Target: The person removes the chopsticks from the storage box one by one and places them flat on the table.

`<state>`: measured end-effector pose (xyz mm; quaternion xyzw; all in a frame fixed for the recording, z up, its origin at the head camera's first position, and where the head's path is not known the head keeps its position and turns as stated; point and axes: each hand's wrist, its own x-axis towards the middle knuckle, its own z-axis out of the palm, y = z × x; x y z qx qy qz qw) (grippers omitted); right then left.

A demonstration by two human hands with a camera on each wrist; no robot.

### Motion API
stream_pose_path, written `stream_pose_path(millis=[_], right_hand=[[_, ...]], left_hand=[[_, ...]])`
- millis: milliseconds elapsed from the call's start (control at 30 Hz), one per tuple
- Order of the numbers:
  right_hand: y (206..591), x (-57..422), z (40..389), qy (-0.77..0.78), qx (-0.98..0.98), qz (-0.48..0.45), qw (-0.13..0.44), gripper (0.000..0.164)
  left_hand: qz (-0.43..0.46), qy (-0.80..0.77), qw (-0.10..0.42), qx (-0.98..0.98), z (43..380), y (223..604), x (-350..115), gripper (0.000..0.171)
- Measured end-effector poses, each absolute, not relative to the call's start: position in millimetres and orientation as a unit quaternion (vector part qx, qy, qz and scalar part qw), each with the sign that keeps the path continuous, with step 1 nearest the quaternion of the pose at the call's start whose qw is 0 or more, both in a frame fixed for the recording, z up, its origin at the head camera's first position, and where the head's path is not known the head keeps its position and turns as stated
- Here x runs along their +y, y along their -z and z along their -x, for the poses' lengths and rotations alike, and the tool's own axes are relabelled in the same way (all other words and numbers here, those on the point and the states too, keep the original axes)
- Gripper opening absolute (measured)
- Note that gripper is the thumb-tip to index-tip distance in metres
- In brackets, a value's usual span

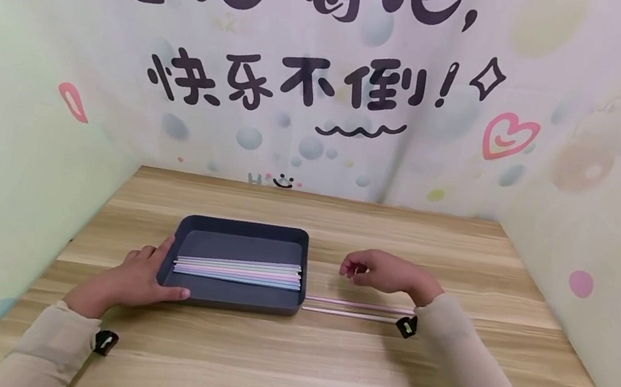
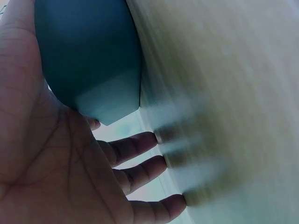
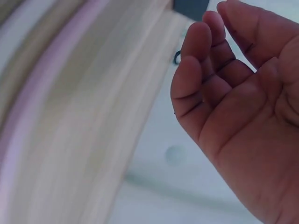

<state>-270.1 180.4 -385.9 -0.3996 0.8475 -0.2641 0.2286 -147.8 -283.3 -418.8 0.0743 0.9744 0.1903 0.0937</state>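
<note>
Your right hand [image 1: 385,273] is empty, fingers loosely bent with a bit of a gap to the thumb, hanging above the table [image 1: 260,367] around the tray's [image 1: 218,243] 3 o'clock. Your left hand [image 1: 138,275] braces the tray between 8 and 9 o'clock: palm at the end wall, thumb by the near side, fingers fairly straight, not clamped. Loose on the table there's a pink stick [image 1: 357,305] and a pale stick [image 1: 355,315], just past the tray's 3, so 6 o'clock from your right hand; a row of sticks [image 1: 239,270] lies inside the tray. My guess: light, stiff, tough to break, but smooth enough to roll or slip. I'd pinch mid-length, thumb against fingertips, so neither end dips. Tray's probably rigid and slides easily.
</note>
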Motion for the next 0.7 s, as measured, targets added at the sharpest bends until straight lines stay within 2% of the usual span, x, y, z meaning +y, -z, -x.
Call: stream_pose_path(millis=[333, 700], right_hand=[[380.6, 123.9, 272.6, 0.266, 0.84, 0.425, 0.209, 0.015], [372.0, 82.6, 273.8, 0.303, 0.83, 0.427, 0.19, 0.02]], left_hand=[[-0.066, -0.188, 0.103, 0.975, 148.5, 419.5, -283.5, 0.125], [-0.069, -0.187, 0.101, 0.975, 149.1, 419.8, -283.4, 0.125]])
